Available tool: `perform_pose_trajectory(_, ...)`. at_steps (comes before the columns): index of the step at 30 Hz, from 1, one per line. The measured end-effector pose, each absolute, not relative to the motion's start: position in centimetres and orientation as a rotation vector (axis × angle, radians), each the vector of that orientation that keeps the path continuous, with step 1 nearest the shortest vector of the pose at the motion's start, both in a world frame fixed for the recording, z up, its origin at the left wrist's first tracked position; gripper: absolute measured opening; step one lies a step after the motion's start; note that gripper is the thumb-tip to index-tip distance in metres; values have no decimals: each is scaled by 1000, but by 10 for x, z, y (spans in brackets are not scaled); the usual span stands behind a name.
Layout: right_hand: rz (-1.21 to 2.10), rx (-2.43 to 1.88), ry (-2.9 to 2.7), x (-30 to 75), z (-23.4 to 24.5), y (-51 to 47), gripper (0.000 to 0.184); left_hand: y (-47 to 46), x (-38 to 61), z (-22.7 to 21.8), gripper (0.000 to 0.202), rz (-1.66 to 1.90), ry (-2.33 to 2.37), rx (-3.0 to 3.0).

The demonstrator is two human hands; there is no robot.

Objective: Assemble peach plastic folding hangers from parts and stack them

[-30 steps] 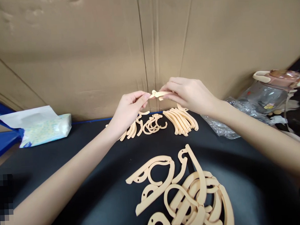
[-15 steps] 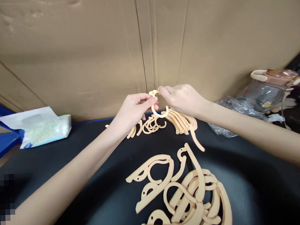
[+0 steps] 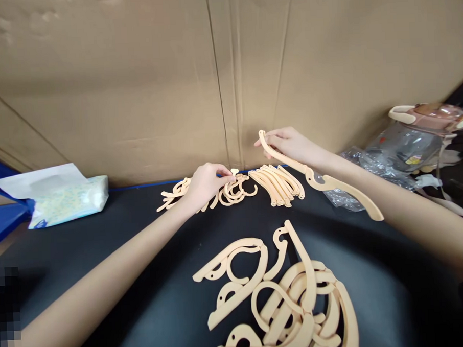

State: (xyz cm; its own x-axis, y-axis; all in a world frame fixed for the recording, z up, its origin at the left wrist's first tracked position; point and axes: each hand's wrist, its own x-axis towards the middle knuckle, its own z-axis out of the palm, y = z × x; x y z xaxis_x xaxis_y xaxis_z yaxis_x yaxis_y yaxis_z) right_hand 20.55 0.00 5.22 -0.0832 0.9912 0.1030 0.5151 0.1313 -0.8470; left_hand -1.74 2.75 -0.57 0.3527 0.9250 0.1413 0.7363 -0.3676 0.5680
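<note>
My left hand [image 3: 210, 182] is at the back of the table, thumb and fingers pinched on a cream plastic hanger hook [image 3: 234, 172], of which only the flat top shows clearly. It is low over a heap of curved hooks [image 3: 237, 193]; several loose cream pieces [image 3: 170, 197] lie on its other side. Raised to the right, my right hand [image 3: 286, 143] grips a long, jointed cream hanger arm [image 3: 292, 163], whose far end hangs down toward the right in front of my forearm. Below it, slim hanger arms [image 3: 278, 186] lie in a row.
Folded cream hangers [image 3: 306, 303] are piled on the black tabletop [image 3: 156, 294] nearest me. A tissue pack [image 3: 69, 203] lies at left. On the right are crumpled clear plastic [image 3: 345, 199] and a clear jug with a brown lid [image 3: 414, 140]. A cardboard wall [image 3: 155, 95] stands behind.
My hands have parted. The left has come down to the hook heap; the right has moved right, and the hanger arm in it has swung up into full view.
</note>
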Motion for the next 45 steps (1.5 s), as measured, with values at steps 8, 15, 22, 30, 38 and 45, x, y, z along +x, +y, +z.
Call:
perform_pose_trajectory(8,1174,-1322,-1112,237,44,-7,20,14,-46,4,53,75,1344,2742)
perform_pose_trajectory(15,1249,-1168,-1042,242,39,-12,23,2,-39,-4,36,170,1335,2783)
perform_pose_trajectory(22,1101,-1035,-1094,239,33,-21,20,-3,-35,14,41,524,1313,2331)
perform_pose_trajectory(30,425,-1152,-1699,227,31,-29,21,-7,-24,40,45,482,848,1302)
perform_pose_trajectory(38,-489,-1506,-2461,185,47,-48,28,-19,5,42,36,652,933,1584)
perform_pose_trajectory(45,-441,-1510,-2533,181,38,-23,26,-13,16,34,34,682,1042,1717)
